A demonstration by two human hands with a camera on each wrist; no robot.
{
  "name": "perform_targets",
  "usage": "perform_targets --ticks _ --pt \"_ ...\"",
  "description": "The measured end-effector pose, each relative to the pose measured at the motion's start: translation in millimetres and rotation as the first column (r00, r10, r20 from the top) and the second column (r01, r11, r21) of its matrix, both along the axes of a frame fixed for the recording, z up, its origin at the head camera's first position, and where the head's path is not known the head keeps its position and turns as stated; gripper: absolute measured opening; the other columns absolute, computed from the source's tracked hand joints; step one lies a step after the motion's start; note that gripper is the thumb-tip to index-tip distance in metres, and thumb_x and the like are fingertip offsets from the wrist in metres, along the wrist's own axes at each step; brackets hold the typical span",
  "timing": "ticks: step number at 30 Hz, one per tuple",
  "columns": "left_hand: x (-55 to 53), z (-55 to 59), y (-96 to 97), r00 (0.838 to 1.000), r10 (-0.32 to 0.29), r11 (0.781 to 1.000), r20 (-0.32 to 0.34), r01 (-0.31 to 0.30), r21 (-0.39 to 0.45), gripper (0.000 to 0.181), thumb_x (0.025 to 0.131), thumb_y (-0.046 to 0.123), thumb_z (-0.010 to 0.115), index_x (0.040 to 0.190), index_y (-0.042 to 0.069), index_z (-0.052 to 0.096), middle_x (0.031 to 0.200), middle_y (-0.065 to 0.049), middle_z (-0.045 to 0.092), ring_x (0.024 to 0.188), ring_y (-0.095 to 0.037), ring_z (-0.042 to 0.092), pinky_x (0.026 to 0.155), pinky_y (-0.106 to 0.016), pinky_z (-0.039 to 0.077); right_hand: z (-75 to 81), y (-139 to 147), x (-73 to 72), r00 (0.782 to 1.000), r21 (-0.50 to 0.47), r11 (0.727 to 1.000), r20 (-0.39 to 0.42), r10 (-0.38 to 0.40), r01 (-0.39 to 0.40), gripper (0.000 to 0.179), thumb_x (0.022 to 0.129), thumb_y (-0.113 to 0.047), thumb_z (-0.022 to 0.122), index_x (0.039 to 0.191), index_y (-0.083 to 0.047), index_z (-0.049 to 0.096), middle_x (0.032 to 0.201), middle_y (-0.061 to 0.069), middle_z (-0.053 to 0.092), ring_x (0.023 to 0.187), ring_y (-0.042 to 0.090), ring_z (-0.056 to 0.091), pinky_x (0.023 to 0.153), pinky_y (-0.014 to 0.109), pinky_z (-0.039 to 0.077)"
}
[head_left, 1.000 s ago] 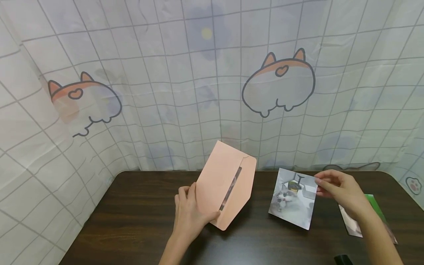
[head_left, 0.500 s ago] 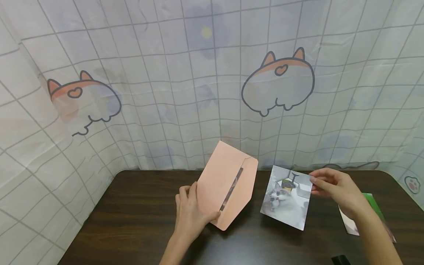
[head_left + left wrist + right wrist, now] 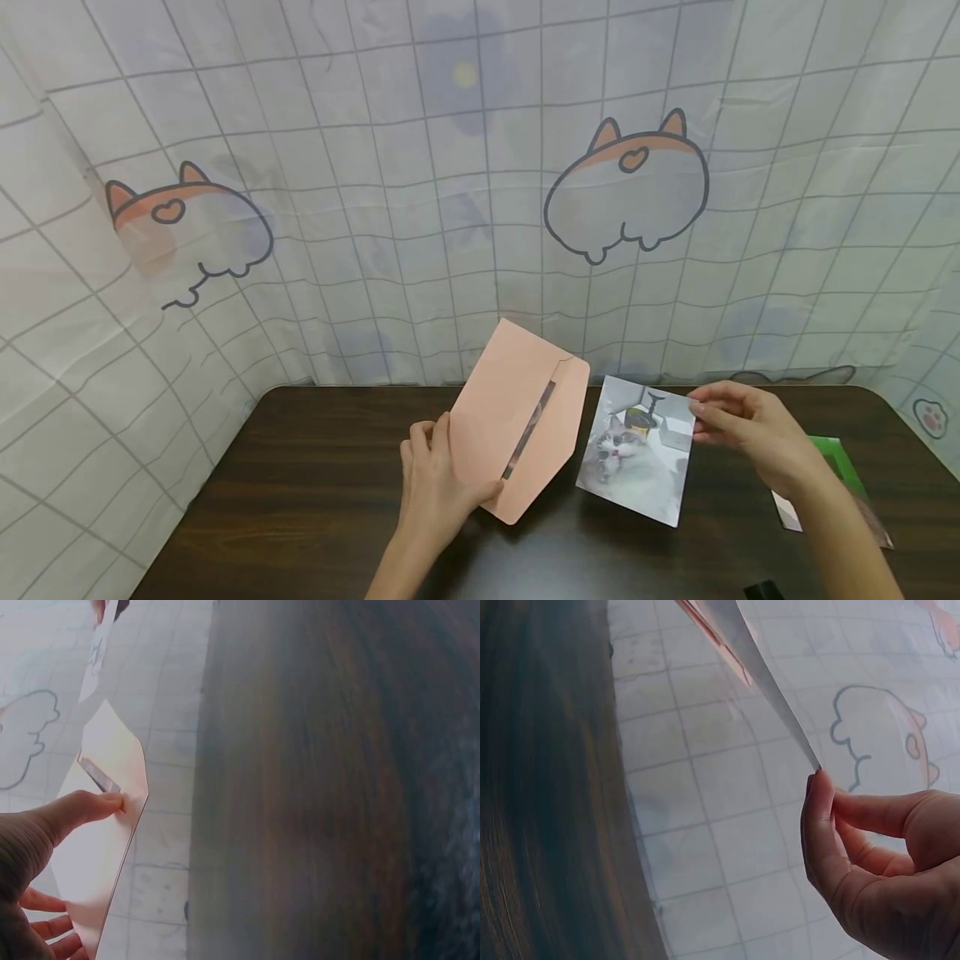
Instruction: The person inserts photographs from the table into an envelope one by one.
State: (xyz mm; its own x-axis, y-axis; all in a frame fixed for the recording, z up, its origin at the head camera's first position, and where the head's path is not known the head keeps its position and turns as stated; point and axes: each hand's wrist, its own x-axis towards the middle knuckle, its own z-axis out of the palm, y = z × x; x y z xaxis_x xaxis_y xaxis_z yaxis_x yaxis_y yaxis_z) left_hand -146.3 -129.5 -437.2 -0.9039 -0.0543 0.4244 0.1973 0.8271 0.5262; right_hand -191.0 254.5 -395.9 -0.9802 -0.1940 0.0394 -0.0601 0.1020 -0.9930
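Observation:
My left hand (image 3: 442, 483) grips a pink envelope (image 3: 517, 408) by its lower left edge, thumb on the front near the slot and fingers behind. The envelope is tilted up off the table, its pointed flap to the right, and a dark strip of something inside shows at the opening. A cat photo (image 3: 637, 454) hangs in the air just right of the envelope, a small gap apart. My right hand (image 3: 750, 429) pinches that photo at its upper right edge between thumb and fingertips; the right wrist view shows the photo (image 3: 769, 682) nearly edge-on.
Under my right forearm lie more pictures, one with a green edge (image 3: 838, 458). A black object (image 3: 763, 591) is cut off at the bottom edge of the head view. Behind the dark wooden table (image 3: 300, 483) hangs a gridded curtain (image 3: 420, 208) with cartoon corgis.
My right hand has brought the cat photo leftward, closer to the envelope. The envelope has shifted very slightly right in my left hand's grip.

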Motion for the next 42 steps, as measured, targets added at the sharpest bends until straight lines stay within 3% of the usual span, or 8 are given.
perform_targets --ticks 11,25,42 --pt "0.1 -0.3 3.0 1.0 -0.003 1.0 0.004 0.003 -0.014 0.106 0.059 0.031 0.105 0.143 -0.008 0.053 0.124 -0.022 0.05 0.106 -0.035 0.043 0.084 -0.043 0.048 0.6 -10 1.7 0.999 0.028 0.999 -0.018 0.028 -0.027 0.013 0.105 -0.001 0.06 0.115 0.003 0.066 0.098 -0.002 0.071 0.085 0.012 0.07 0.077 0.029 0.062" --pt "3.4 -2.1 11.5 0.999 -0.018 0.999 -0.047 0.017 -0.032 0.105 0.056 0.03 0.105 0.14 -0.007 0.056 0.121 -0.021 0.052 0.102 -0.031 0.045 0.082 -0.042 0.046 0.7 -19 3.6 0.999 0.046 0.998 0.003 0.04 -0.04 0.017 0.105 -0.001 0.06 0.119 0.009 0.062 0.1 -0.001 0.07 0.086 0.012 0.071 0.077 0.03 0.062" --pt "6.6 -2.1 19.3 0.998 -0.044 0.998 -0.033 0.043 -0.038 0.106 0.057 0.03 0.105 0.141 -0.008 0.054 0.123 -0.021 0.052 0.104 -0.034 0.045 0.085 -0.044 0.045 -2.1 -28 2.5 0.998 0.038 0.997 0.001 0.064 -0.064 0.02 0.105 0.003 0.059 0.119 0.016 0.061 0.096 -0.001 0.071 0.082 0.012 0.071 0.074 0.028 0.062"
